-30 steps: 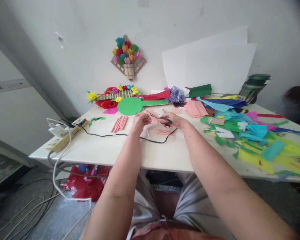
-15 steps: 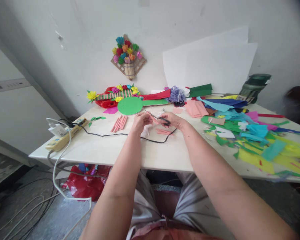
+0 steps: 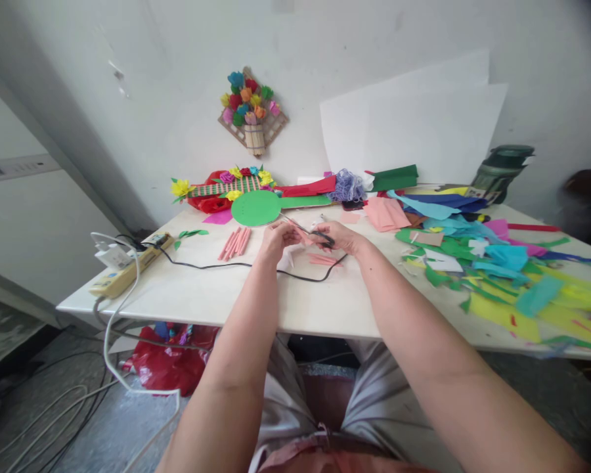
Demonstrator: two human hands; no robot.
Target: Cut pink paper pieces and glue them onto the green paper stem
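Observation:
My right hand (image 3: 335, 234) is closed round the black handles of a pair of scissors (image 3: 324, 238), whose metal blades point up and to the left. Between the hands is a piece of pink paper (image 3: 304, 234), pinched by my left hand (image 3: 280, 239) and lying against the blades. Whether the blades bite into it is too small to tell. Several rolled pink paper sticks (image 3: 235, 244) lie to the left of my left hand. Below my right hand are more pink paper strips (image 3: 324, 260). A round green cardboard piece (image 3: 256, 208) with a handle-like strip is just behind the hands.
A black cord (image 3: 211, 267) runs across the table (image 3: 197, 299) in front of the hands to a power strip (image 3: 128, 272). Colourful paper scraps (image 3: 502, 263) cover the right side. Stacked pink paper (image 3: 387, 215), purple yarn (image 3: 347, 186) and a green bottle (image 3: 501, 172) stand farther back.

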